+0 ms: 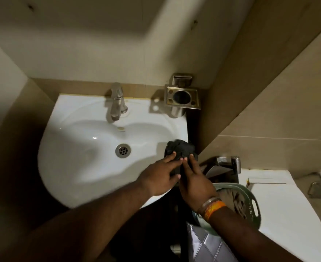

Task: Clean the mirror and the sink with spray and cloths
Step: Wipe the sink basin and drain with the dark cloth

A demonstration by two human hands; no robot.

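Observation:
A white sink (76, 148) fills the middle of the head view, with a steel tap (116, 104) at its back and a drain (123, 150) in the bowl. A crumpled black cloth (181, 149) lies on the sink's right rim. My left hand (160, 174) and my right hand (194, 180) both hold the cloth's near part, side by side, fingers laid over it with the left thumb tucked beneath. The mirror (70, 16) shows blurred at the top. No spray bottle is in view.
A steel tumbler holder (182, 98) is fixed to the wall right of the tap. Below right stands a green basket (250, 203) with cloth in it, beside a second tap (229, 163) and a white ledge (288, 214). Tiled walls close in on both sides.

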